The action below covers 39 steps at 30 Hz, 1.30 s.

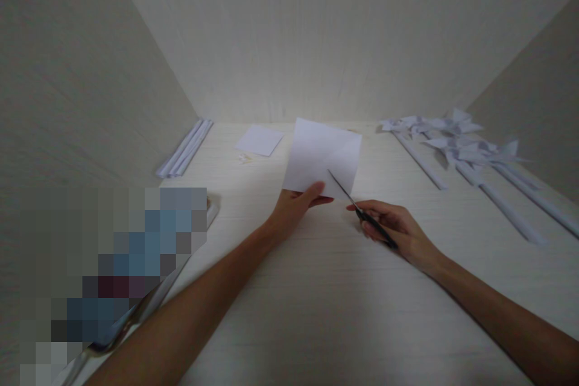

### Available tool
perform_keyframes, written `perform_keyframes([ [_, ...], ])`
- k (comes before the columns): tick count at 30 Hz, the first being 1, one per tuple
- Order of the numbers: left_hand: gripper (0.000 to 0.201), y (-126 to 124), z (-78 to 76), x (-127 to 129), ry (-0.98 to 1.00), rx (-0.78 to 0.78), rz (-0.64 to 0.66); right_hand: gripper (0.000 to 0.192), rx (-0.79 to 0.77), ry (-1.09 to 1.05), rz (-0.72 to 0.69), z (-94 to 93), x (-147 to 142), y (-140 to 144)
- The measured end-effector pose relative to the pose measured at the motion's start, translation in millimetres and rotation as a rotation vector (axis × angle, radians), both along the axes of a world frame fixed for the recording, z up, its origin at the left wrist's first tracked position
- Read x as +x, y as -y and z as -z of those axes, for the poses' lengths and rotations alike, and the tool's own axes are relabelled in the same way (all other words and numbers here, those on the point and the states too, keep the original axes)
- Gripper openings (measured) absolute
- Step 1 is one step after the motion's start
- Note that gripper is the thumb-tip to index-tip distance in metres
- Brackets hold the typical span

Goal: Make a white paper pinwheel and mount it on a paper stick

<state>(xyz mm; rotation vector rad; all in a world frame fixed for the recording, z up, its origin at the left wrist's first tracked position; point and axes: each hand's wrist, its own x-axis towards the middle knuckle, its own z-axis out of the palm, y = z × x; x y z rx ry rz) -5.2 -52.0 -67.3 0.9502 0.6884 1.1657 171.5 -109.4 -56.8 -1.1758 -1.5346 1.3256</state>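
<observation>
A square sheet of white paper [319,154] is pinched along its near edge by my left hand [301,202], thumb on top and fingers beneath. From the right, my right hand [393,229] grips a pair of black-handled scissors [375,228]. Their thin metal blade crosses the lower right part of the sheet, pointing up and left. Whether the blades are apart or together I cannot tell. Beyond my left hand, a second square of white paper [260,140] lies flat on the table, with a few small pale bits [245,158] just in front of it.
Several white paper pinwheels [470,148] with rolled paper sticks [509,211] lie at the right on the pale table [316,313]. Rolled paper tubes [185,148] rest at the back left. Walls enclose the back and sides. A pixelated area covers the lower left.
</observation>
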Motion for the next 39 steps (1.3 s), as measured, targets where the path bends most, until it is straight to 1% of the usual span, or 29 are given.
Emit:
perform_keyframes([
  [6, 0.020, 0.4, 0.1, 0.6, 0.012, -0.014, -0.001, 0.034, -0.005, 0.000, 0.008, 0.0, -1.2, 0.0],
  [14, 0.019, 1.1, -2.5, 1.3, 0.009, -0.018, -0.001, 0.040, 0.029, 0.009, 0.000, -1.7, -0.3, 0.7],
  [24, 0.020, 0.7, 0.1, 1.5, -0.012, -0.018, 0.012, 0.033, 0.000, 0.006, 0.011, -0.3, -0.4, 0.1],
  [32, 0.022, 1.2, -0.1, 1.1, -0.006, -0.026, 0.005, 0.035, -0.025, -0.040, 0.026, 1.4, 0.2, 0.0],
  [39, 0.022, 1.3, -1.3, 0.6, -0.018, -0.022, 0.005, 0.034, -0.005, -0.045, 0.014, 0.2, -0.7, 0.3],
])
